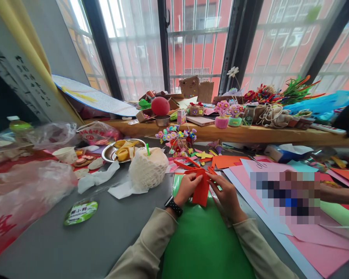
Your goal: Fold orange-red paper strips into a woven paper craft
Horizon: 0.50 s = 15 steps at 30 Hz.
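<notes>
From where I stand, the far left of the grey table [37, 248] holds a crumpled, see-through plastic bag with red print [26, 193], and beyond it a white paper cup [65, 155]. A glossy green oval label [80, 213] lies flat nearer the person. Next comes a round, shiny metal dish [104, 154] with yellow peel-like pieces, then a pale, rounded coconut in white foam netting [148, 168], a green straw poking from its top. The left hand [187, 189], a black watch [173, 205] at its wrist, is mostly closed, its thumb pressed on the face of a bright red-orange piece of paper [200, 192] and its fingers tucked behind. That paper stands between the two hands, above a glossy green sheet [206, 240]: a narrow, roughly rectangular panel, matt and plain, its lower end slightly wider and loose, with more red-orange strips fanning out behind its top. The right hand [227, 193] is half open, fingers bent, fingertips at the panel's upper right edge; I cannot tell whether they pinch it. Further right, scissors [260, 165] lie near overlapping pink sheets [314, 248], and another person's forearm [341, 194] reaches in, its hand hidden by a blurred patch.
</notes>
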{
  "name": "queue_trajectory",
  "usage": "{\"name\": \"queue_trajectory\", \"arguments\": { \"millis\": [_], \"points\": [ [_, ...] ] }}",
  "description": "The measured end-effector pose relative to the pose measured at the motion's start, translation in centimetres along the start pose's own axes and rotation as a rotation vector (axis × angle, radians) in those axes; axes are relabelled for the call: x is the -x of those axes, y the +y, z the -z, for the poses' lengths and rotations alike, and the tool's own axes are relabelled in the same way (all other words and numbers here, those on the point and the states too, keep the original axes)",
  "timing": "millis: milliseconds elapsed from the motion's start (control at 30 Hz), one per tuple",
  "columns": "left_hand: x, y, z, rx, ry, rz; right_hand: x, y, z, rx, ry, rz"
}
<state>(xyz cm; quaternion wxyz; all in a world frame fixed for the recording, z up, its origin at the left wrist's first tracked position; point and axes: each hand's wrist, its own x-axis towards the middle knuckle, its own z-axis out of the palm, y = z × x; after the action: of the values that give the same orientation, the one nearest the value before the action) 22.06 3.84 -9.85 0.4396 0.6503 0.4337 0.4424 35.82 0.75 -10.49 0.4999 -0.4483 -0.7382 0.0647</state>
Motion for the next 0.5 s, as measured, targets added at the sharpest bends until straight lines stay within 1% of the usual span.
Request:
{"name": "queue_trajectory", "arguments": {
  "millis": [100, 233, 400, 500],
  "points": [
    [0.1, 0.13, -0.02, 0.018, -0.039, -0.006, 0.09, 0.0, 0.04, 0.0, 0.029, 0.015],
    [0.13, 0.03, -0.07, 0.067, -0.032, 0.009, 0.23, 0.09, -0.04, -0.008, 0.016, 0.037],
    [0.08, 0.05, -0.17, 0.251, -0.041, 0.1, 0.27, 0.34, -0.13, 0.04, -0.017, 0.043],
    [0.09, 0.07, -0.19, 0.295, -0.043, 0.12, 0.29, 0.4, -0.08, 0.06, -0.041, 0.041]
  ]
}}
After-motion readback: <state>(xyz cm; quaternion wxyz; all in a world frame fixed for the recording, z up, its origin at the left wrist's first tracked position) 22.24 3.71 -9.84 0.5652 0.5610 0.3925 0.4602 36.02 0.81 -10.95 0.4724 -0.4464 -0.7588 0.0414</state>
